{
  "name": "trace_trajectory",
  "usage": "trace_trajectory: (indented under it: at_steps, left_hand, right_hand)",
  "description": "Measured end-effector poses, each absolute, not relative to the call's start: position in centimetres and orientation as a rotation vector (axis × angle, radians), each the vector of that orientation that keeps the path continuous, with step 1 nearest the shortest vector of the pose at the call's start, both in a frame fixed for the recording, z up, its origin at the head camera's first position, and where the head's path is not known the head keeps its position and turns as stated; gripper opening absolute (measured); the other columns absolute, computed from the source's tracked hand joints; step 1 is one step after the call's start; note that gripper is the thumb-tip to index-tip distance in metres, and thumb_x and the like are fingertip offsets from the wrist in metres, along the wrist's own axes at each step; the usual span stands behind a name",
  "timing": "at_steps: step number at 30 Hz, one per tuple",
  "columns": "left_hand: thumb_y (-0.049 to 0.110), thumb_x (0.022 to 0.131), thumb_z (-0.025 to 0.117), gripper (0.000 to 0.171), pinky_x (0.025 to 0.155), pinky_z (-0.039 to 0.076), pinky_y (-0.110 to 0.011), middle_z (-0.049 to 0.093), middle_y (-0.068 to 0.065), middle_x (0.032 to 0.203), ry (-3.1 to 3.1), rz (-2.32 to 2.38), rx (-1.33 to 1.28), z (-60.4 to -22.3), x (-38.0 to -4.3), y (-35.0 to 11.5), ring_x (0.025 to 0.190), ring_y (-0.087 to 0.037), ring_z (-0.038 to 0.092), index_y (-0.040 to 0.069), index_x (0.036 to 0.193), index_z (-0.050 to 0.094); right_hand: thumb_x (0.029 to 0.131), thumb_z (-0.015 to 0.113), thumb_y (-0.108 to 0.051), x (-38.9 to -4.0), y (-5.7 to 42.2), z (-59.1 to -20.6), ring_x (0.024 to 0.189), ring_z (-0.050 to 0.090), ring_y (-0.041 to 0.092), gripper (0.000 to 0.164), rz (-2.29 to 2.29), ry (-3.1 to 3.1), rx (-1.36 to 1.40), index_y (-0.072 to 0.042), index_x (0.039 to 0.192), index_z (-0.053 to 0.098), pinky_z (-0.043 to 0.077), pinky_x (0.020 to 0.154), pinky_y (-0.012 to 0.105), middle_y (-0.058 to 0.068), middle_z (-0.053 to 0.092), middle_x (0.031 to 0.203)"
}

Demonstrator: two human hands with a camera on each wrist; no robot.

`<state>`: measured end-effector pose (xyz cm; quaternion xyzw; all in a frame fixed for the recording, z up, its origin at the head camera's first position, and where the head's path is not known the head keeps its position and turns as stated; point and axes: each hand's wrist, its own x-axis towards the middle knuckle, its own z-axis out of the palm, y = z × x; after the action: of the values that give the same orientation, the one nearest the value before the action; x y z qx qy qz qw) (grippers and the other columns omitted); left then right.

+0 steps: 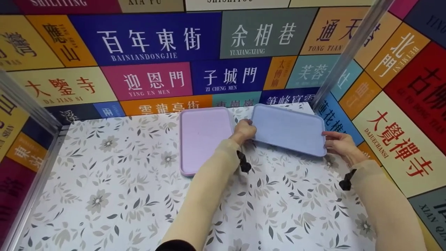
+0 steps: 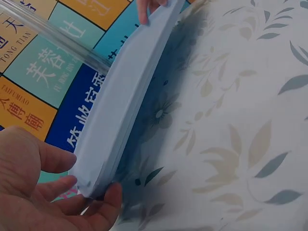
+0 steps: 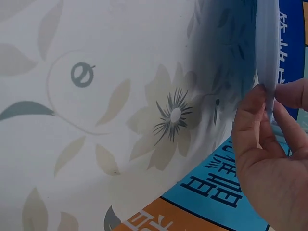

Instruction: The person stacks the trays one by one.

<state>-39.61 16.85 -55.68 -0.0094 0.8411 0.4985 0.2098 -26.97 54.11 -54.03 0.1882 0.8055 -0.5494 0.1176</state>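
Note:
Between both hands a shallow blue tray is held by its two short ends near the back right of the table. My left hand grips its left end, the thumb and fingers around the rim in the left wrist view. At the opposite end my right hand pinches the rim, seen edge-on in the right wrist view. A dark shadow lies under the tilted blue tray on the cloth. A pink-lilac tray lies lengthwise to the left, its lower right corner hidden behind my left forearm.
A white floral cloth covers the table. Colourful panels with printed place names stand at the back and both sides. Clear upright strips run along the corners. Black wrist bands sit on the sleeves.

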Motion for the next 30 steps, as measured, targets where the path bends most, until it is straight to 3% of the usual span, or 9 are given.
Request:
trace_trajectory:
  at_steps: [3, 5, 7, 14, 20, 23, 27, 30]
  left_hand:
    - [0.009, 0.108, 0.054, 0.054, 0.102, 0.064, -0.042, 0.063, -0.016, 0.16, 2.288, 1.473, 0.015, -51.8, -36.9, 15.1, 0.116, -0.024, 0.069, 0.007, 0.162, 0.058]
    - [0.006, 0.107, 0.055, 0.057, 0.099, 0.063, -0.043, 0.063, -0.019, 0.159, 2.248, 1.533, 0.059, -51.4, -36.7, 14.3, 0.105, -0.022, 0.065, 0.005, 0.163, 0.055]
    - [0.005, 0.104, 0.057, 0.059, 0.112, 0.061, -0.046, 0.062, -0.02, 0.16, 2.213, 1.575, 0.104, -52.5, -37.9, 14.0, 0.115, -0.025, 0.064, 0.004, 0.163, 0.055]
    - [0.006, 0.107, 0.062, 0.055, 0.113, 0.062, -0.059, 0.061, -0.022, 0.159, 2.049, 1.666, 0.142, -52.3, -38.6, 11.9, 0.116, -0.026, 0.065, 0.009, 0.162, 0.058]
    - [-0.001, 0.103, 0.064, 0.06, 0.109, 0.063, -0.065, 0.071, -0.02, 0.133, 1.986, 1.671, 0.228, -52.4, -38.8, 10.2, 0.103, -0.023, 0.069, 0.013, 0.161, 0.061]
    - [-0.003, 0.101, 0.065, 0.062, 0.1, 0.067, -0.063, 0.066, -0.011, 0.114, 2.0, 1.666, 0.25, -52.3, -38.8, 9.6, 0.09, -0.018, 0.068, 0.014, 0.16, 0.062]
    - [-0.005, 0.098, 0.066, 0.061, 0.081, 0.071, -0.048, 0.057, -0.004, 0.103, 2.051, 1.699, 0.197, -52.1, -38.7, 9.0, 0.074, -0.014, 0.058, 0.014, 0.156, 0.067]
    - [-0.007, 0.096, 0.064, 0.062, 0.084, 0.07, -0.05, 0.057, -0.005, 0.103, 2.046, 1.746, 0.132, -52.1, -38.6, 8.6, 0.075, -0.017, 0.061, 0.014, 0.154, 0.068]
  right_hand:
    - [0.107, 0.064, -0.004, -26.9, 54.0, -53.6, 0.107, 0.065, 0.005, 0.071, -1.614, 2.35, 0.534, -0.001, 0.173, 0.038, 0.065, 0.094, 0.02, -0.004, 0.06, 0.133]
    - [0.107, 0.065, -0.004, -27.0, 53.9, -53.4, 0.107, 0.065, 0.004, 0.071, -1.618, 2.351, 0.526, -0.001, 0.173, 0.038, 0.065, 0.095, 0.02, -0.007, 0.061, 0.132]
    - [0.107, 0.066, -0.004, -27.0, 53.9, -53.3, 0.107, 0.065, 0.004, 0.071, -1.621, 2.361, 0.519, -0.002, 0.173, 0.039, 0.065, 0.095, 0.02, -0.01, 0.063, 0.13]
    - [0.103, 0.068, -0.003, -27.4, 53.6, -52.8, 0.118, 0.061, 0.006, 0.071, -1.573, 2.37, 0.526, -0.008, 0.171, 0.047, 0.063, 0.095, 0.017, -0.013, 0.062, 0.133]
    - [0.103, 0.067, -0.001, -27.5, 53.1, -52.3, 0.122, 0.056, 0.007, 0.07, -1.598, 2.362, 0.514, -0.009, 0.171, 0.048, 0.062, 0.095, 0.017, -0.017, 0.064, 0.131]
    - [0.105, 0.065, -0.001, -27.5, 52.5, -52.0, 0.116, 0.058, 0.005, 0.067, -1.684, 2.319, 0.527, -0.012, 0.169, 0.051, 0.063, 0.093, 0.019, -0.019, 0.064, 0.124]
    - [0.106, 0.062, 0.001, -27.4, 51.4, -51.5, 0.1, 0.066, 0.006, 0.059, -1.854, 2.241, 0.522, -0.016, 0.163, 0.06, 0.064, 0.084, 0.023, -0.017, 0.068, 0.118]
    - [0.106, 0.061, 0.003, -27.3, 50.4, -51.1, 0.093, 0.068, 0.008, 0.052, -1.962, 2.183, 0.521, -0.016, 0.155, 0.067, 0.063, 0.077, 0.026, -0.016, 0.071, 0.116]
